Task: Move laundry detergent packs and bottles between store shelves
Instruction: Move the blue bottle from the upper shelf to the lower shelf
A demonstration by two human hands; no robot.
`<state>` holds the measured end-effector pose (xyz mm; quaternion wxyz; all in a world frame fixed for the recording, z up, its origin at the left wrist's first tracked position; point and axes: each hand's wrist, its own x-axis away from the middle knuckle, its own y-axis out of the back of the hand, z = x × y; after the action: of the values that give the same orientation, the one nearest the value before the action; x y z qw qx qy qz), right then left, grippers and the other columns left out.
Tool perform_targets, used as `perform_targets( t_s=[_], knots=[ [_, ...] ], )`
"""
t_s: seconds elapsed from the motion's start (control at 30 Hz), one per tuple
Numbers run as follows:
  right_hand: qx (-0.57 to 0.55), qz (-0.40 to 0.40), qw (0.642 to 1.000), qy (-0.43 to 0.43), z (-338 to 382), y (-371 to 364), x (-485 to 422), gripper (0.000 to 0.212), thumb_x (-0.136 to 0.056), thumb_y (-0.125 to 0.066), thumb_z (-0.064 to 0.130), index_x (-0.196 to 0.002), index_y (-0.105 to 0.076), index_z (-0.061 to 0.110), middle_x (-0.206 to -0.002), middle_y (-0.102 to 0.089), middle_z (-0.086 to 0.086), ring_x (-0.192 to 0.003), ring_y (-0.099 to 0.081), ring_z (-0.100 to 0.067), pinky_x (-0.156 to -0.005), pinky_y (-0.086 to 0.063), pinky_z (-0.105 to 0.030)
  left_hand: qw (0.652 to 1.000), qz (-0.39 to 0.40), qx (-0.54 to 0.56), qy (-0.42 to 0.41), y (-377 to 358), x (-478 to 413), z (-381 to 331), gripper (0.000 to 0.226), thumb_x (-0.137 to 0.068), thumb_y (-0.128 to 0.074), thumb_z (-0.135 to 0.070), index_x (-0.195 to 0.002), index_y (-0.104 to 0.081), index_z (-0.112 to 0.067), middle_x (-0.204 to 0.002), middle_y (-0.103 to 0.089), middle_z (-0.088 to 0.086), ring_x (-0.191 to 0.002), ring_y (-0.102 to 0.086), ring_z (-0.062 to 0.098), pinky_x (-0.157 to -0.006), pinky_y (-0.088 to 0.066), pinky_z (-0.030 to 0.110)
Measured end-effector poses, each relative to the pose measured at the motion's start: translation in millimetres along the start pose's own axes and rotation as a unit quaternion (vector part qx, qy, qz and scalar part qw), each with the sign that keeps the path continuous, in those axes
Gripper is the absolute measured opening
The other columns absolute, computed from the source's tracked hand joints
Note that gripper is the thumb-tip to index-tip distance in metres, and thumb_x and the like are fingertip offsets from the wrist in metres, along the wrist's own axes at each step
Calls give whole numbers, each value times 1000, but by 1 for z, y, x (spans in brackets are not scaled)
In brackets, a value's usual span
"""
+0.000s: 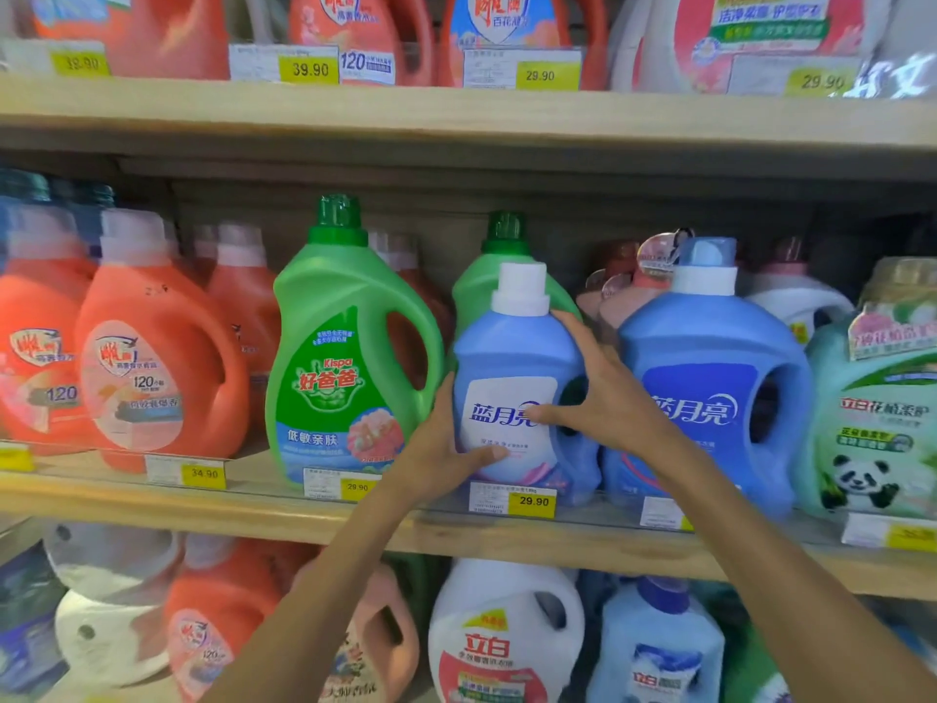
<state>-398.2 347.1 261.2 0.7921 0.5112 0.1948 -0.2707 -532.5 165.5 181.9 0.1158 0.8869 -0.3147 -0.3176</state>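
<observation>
Small blue bottle [517,388] at frame centre, upright, on or just above the front edge of the middle shelf [253,504] (base hidden behind the price strip, contact not resolvable). It stands between the green bottle [345,347] and the larger blue bottle [710,378].

Left hand [446,449] wraps the bottle's lower left side, thumb laid across the label. Right hand [603,393] cups the shoulder and handle side, fingers curled, thumb on the label.

Judgement: one bottle mid-transfer; cannot tell whether it is arriving or leaving. No detergent packs in view.
</observation>
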Motion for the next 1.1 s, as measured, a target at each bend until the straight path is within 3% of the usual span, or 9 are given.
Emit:
perform_targets(
  t_s=[0.1,0.17,0.33,0.47,0.67,0.73,0.83,0.97,1.1],
  knots=[
    [-10,-10,1000,1,2,3,6,115,-67,-88,43,-150,-10,53,-150,-28,-12,-136,-37,-36,-105,-38,-41,1000,0,1,-10,2,1,-1,89,-76,-88,-18,-136,-29,-49,-133,-59,-18,-118,-58,-9,-98,-49,17],
    [-4,-13,1000,2,4,4,9,113,-68,-87,42,-150,-10,53,-153,-24,-11,-137,-35,-37,-105,-38,-41,1000,-3,-9,-6,3,0,-1,83,-73,-90,-24,-125,-35,-56,-129,-63,-17,-116,-62,-3,-97,-52,21],
    [-32,-31,999,21,6,4,17,112,-68,-88,40,-150,-13,53,-155,-21,-3,-141,-32,-30,-110,-37,-43,1000,6,11,26,12,-3,0,82,-57,-97,-36,-126,-54,-31,-118,-72,-12,-107,-69,3,-95,-57,39],
    [-25,-36,999,27,8,4,21,111,-69,-88,39,-150,-13,52,-155,-24,-1,-139,-34,-29,-109,-39,-43,997,30,46,44,18,1,2,94,-58,-93,-41,-138,-49,-20,-126,-70,-6,-114,-68,11,-99,-56,44],
    [-29,-55,997,52,17,7,32,110,-67,-89,36,-148,-16,53,-161,-13,6,-143,-28,-19,-107,-44,-42,997,55,30,44,24,6,0,111,-53,-90,-64,-141,-34,-24,-132,-62,-7,-120,-64,10,-102,-54,45],
    [-29,-65,995,63,21,7,37,110,-65,-91,34,-147,-19,52,-162,-12,7,-144,-26,-14,-106,-45,-38,998,55,17,34,25,10,-1,109,-55,-89,-63,-140,-32,-26,-133,-60,-7,-122,-62,9,-103,-53,44],
    [-25,-81,994,75,28,5,49,108,-63,-92,28,-144,-24,50,-153,-24,7,-125,-30,4,-100,-45,-30,1000,29,-3,12,24,18,-2,102,-58,-90,-57,-137,-33,-25,-132,-60,-8,-123,-60,6,-103,-52,43],
    [-5,-115,988,103,35,1,62,108,-60,-93,19,-141,-28,49,-146,-31,7,-118,-33,3,-93,-42,-22,1000,-7,-9,-21,20,30,-5,92,-65,-91,-37,-135,-31,-32,-131,-56,-18,-119,-57,-3,-105,-48,36],
    [-21,-128,985,117,49,17,61,107,-59,-94,20,-142,-30,46,-144,-39,3,-127,-37,-1,-101,-36,-11,998,-46,4,-49,30,34,-24,93,-59,-86,-49,-134,-38,-26,-129,-60,-14,-119,-59,0,-105,-50,38]
  ],
)
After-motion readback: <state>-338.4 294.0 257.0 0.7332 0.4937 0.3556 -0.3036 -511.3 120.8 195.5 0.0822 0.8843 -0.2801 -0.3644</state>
